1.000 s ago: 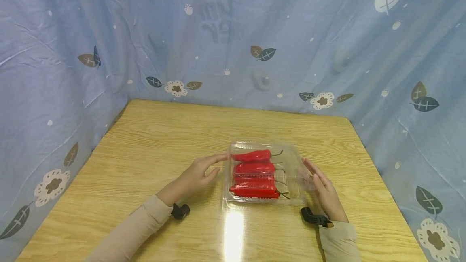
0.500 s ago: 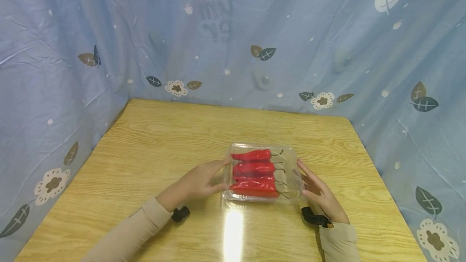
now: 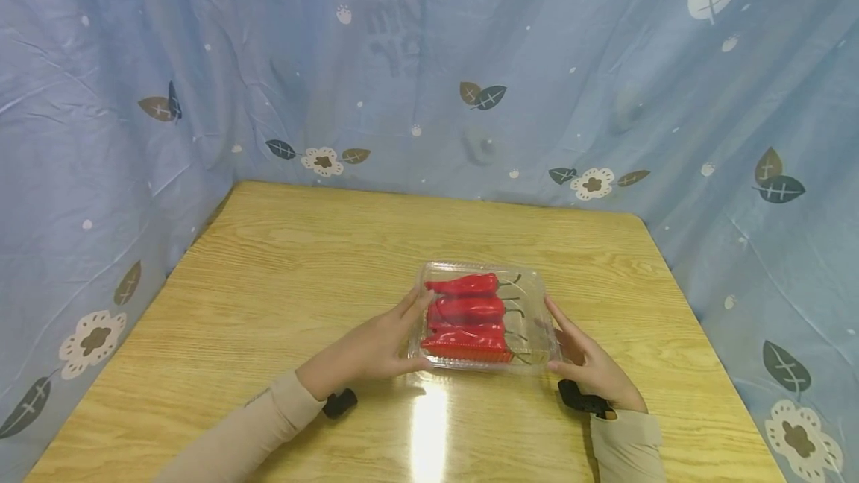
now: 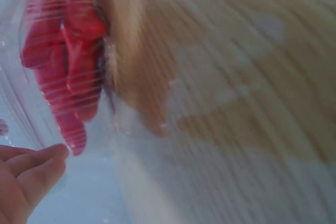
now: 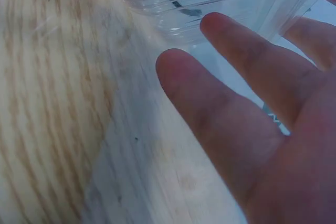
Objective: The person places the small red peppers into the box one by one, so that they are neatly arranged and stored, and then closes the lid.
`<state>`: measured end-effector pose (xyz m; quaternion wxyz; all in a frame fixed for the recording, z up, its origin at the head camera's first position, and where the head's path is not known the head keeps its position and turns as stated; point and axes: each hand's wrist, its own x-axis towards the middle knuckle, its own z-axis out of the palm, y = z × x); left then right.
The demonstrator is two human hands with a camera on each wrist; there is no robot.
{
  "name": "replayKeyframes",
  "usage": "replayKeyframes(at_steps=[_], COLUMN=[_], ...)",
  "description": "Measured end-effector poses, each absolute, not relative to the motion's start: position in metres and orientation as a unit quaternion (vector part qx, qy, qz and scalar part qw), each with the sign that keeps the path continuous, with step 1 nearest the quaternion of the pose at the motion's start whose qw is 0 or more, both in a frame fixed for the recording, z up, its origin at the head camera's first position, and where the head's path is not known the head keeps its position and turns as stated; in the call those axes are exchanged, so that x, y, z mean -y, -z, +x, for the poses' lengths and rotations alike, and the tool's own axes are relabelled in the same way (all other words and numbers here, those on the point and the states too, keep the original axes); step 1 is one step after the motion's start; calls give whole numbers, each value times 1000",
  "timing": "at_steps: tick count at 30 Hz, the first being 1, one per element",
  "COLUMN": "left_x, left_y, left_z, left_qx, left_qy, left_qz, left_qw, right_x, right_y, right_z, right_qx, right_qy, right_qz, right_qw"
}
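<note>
A clear plastic clamshell box (image 3: pixel 538 311) with ribbed edges lies on the wooden table, its lid down over the contents. Inside, several long red peppers (image 3: pixel 466 311) are stacked in a row, stems to the right. My left hand (image 3: pixel 376 345) spans the box's left side, fingers at the upper edge and thumb at the front corner. Its fingers (image 4: pixel 39 169) reach the box wall near a pepper tip in the left wrist view. At the right side, my right hand (image 3: pixel 593 364) has its fingers extended; these fingers (image 5: pixel 210 103) are spread beside the ribbed wall in the right wrist view.
The wooden table (image 3: pixel 288 259) extends around the box, with a bright light reflection on its surface in front. A blue leaf-print curtain (image 3: pixel 403 80) hangs behind and along both sides. A black wrist camera (image 3: pixel 582 397) sits below the right hand.
The lid has come down and settled squarely over the peppers. My left hand has moved right from the box's edge to span its side; the right fingers have moved slightly inward.
</note>
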<state>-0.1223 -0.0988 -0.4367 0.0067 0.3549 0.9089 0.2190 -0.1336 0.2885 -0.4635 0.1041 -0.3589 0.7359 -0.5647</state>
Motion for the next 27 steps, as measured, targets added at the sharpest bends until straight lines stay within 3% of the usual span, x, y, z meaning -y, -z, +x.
replayKeyframes(at_steps=[6,14,27], left_x=[101,102,99], left_y=[434,435,427], left_z=[-123,-124,-114], left_qx=[-902,-878,-907], left_qy=[-244,-295,-334], left_qz=[350,367,203], left_qw=[62,88,156], right_x=[-287,-286,-290], right_y=[461,459,456], right_z=[-134,-131,-125], right_qx=[-730,-719,-794], right_qy=[569,586,531], right_qz=[-356,-338,-251], right_qw=[128,160,159])
